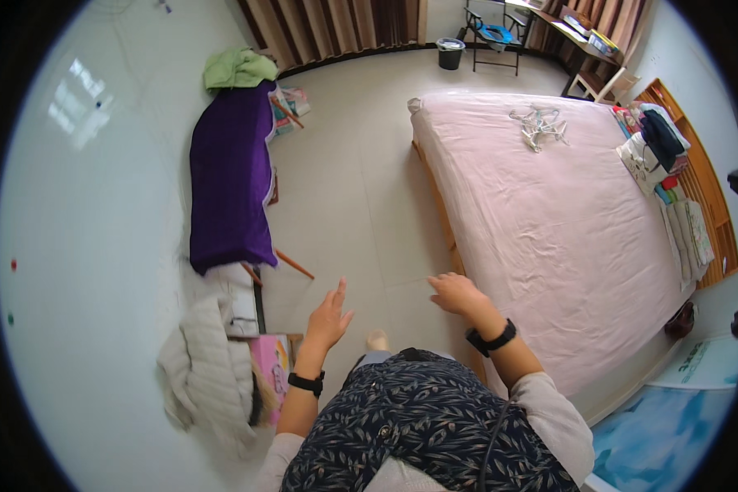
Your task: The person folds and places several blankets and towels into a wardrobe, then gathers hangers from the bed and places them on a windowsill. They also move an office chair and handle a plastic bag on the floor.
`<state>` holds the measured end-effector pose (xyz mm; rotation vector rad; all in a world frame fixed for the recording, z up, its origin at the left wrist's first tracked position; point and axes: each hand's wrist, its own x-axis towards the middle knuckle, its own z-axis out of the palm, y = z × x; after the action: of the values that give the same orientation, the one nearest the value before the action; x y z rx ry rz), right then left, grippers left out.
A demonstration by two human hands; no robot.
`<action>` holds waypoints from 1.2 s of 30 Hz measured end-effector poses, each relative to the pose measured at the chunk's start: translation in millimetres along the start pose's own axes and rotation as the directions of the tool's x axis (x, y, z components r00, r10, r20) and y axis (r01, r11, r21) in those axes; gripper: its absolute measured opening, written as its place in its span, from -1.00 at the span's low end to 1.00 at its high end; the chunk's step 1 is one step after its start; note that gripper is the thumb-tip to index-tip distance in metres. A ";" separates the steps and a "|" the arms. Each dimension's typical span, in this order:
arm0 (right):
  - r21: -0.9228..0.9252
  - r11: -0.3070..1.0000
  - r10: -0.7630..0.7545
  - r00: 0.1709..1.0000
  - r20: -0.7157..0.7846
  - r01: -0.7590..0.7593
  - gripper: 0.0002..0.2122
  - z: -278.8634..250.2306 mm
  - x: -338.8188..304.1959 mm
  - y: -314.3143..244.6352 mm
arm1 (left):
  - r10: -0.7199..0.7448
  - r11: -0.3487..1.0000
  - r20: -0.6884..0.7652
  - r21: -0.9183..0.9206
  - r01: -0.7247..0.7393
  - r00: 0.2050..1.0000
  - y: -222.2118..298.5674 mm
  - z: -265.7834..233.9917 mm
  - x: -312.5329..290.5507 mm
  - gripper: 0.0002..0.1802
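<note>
Both my hands are held out in front of me over the floor, with nothing in them. My left hand (330,318) has its fingers stretched forward and the thumb apart. To its left are a pale puffy coat (209,361) and a pink box (269,361). My right hand (455,293) points leftward, fingers extended, near the side of the bed. The bed (541,221) carries a pink sheet, and a bundle of white clothes hangers (539,127) lies toward its far end. Each wrist wears a black band.
A purple cloth (231,176) covers a wooden-legged table on the left, with a green garment (238,69) beyond. Folded clothes (662,139) and folded fabric (689,238) lie along the wooden headboard (697,164). A bin (449,56), folding chair (494,37) and desk (574,34) stand far back.
</note>
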<state>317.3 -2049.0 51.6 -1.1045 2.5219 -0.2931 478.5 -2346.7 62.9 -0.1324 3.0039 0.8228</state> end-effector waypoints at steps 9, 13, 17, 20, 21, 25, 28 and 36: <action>0.185 0.824 0.524 0.844 0.112 -0.536 -0.66 -15.8 47.9 93.6 | 0.346 0.935 0.220 0.001 -0.355 0.912 -55.4 -25.9 271.9 0.01; 0.235 0.772 0.580 0.806 0.121 -0.591 -0.63 -34.0 109.5 149.7 | 0.384 0.920 0.233 -0.016 -0.391 0.893 -66.0 -22.9 375.6 -0.01; 0.185 0.780 0.606 0.795 0.015 -0.598 -0.76 -81.8 226.0 206.2 | 0.368 0.895 0.358 0.113 -0.431 0.858 -99.8 -52.6 489.9 -0.11; 0.180 0.863 0.494 0.863 -0.107 -0.472 -0.81 -132.4 339.2 228.7 | 0.284 0.896 0.382 0.221 -0.385 0.879 -134.0 -79.7 560.4 -0.28; 0.127 0.895 0.445 0.870 -0.211 -0.427 -0.82 -145.8 375.1 226.6 | 0.297 0.921 0.329 0.150 -0.360 0.896 -147.0 -87.0 576.8 -0.32; -0.119 0.960 0.257 0.966 0.008 -0.254 -0.72 -202.6 541.1 224.1 | 0.253 0.966 0.218 0.001 -0.260 0.943 -202.2 -106.1 666.3 -0.38; 0.085 0.985 0.153 0.988 0.006 -0.152 -0.69 -238.2 632.3 246.4 | 0.236 0.961 0.270 0.079 -0.266 0.933 -250.3 -120.1 742.3 -0.36; 0.207 0.835 0.538 0.837 -0.104 -0.510 -0.73 -279.4 755.6 360.1 | 0.230 0.932 0.390 0.175 -0.317 0.892 -310.1 -176.1 1017.7 -0.32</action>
<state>-508.4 -2355.3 -2.7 -0.2970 2.7522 -0.4435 -508.0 -2779.1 10.4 0.4170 2.7612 0.4310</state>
